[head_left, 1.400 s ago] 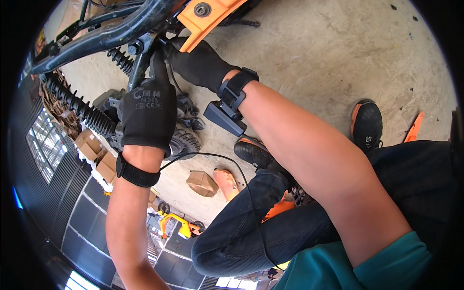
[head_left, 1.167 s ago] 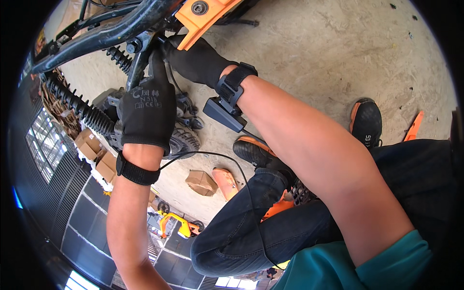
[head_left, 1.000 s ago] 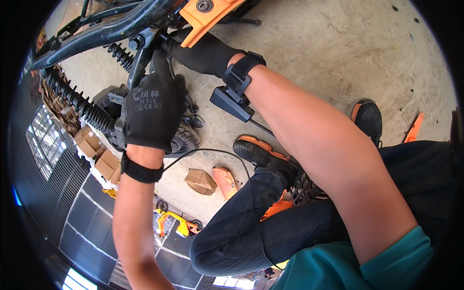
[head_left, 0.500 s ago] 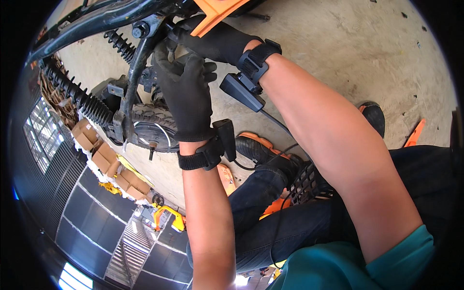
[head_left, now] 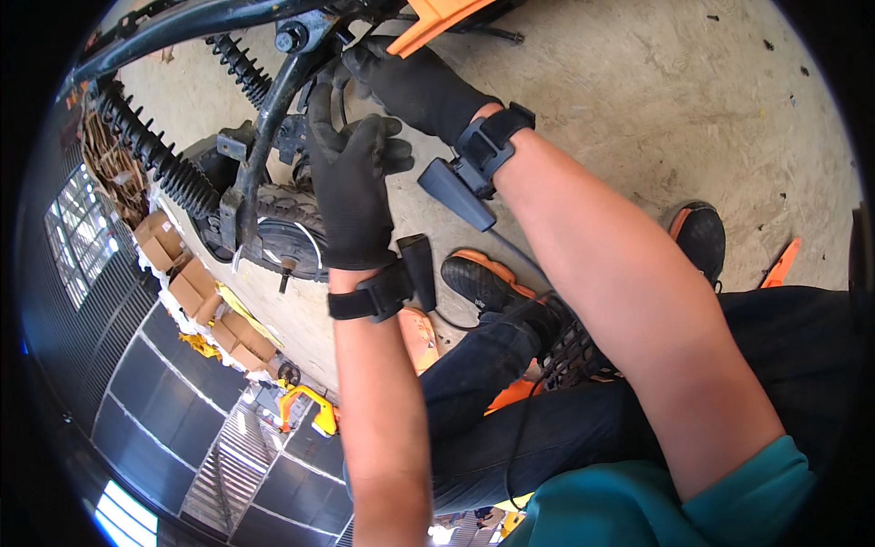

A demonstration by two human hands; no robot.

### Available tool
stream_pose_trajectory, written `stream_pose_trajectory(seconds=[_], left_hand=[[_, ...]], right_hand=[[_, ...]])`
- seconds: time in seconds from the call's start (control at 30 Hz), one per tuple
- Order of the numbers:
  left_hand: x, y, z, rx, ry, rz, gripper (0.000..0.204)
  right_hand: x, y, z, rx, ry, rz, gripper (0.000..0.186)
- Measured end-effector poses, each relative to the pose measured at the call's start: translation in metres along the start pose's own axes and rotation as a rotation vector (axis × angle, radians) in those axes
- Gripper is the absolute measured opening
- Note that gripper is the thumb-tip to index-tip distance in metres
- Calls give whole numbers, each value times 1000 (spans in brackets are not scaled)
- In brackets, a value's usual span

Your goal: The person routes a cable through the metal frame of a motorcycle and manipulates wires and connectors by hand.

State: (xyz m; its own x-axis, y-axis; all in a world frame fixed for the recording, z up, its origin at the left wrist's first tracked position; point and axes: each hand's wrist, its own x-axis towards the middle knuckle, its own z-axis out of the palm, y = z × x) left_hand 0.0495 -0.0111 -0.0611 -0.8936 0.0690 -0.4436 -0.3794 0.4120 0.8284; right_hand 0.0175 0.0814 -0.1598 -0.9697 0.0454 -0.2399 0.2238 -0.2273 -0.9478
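Note:
Both my hands wear black gloves and are close together under a dark metal vehicle frame. A short bend of thin black cable shows between them. My left hand is closed, index finger pointing up along the frame tube, the cable running into its grip. Above and to its right, my right hand has its fingertips pinched at the cable's upper part, just below an orange panel. The fingertips of both hands are partly hidden against the dark parts.
Two black coil-spring shock absorbers and a wheel with a black tire are at the left. Cardboard boxes line the wall behind. An orange piece lies on the concrete floor by my shoe.
My right hand has drawn slightly away from the frame, and the gap between the hands has widened, showing the cable. The whole view has shifted a little.

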Motion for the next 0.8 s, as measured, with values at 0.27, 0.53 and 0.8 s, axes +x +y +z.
stream_pose_trajectory(seconds=[0.27, 0.53, 0.8], left_hand=[[-89, 71, -55, 649, -87, -13, 42], [-164, 102, -72, 489, 175, -52, 40], [-171, 86, -84, 489, 130, -62, 40]], right_hand=[[-16, -2, 43, 313, 384, 54, 33], [-19, -10, 67, 154, 514, -207, 39], [-12, -8, 59, 297, 237, -40, 47]])
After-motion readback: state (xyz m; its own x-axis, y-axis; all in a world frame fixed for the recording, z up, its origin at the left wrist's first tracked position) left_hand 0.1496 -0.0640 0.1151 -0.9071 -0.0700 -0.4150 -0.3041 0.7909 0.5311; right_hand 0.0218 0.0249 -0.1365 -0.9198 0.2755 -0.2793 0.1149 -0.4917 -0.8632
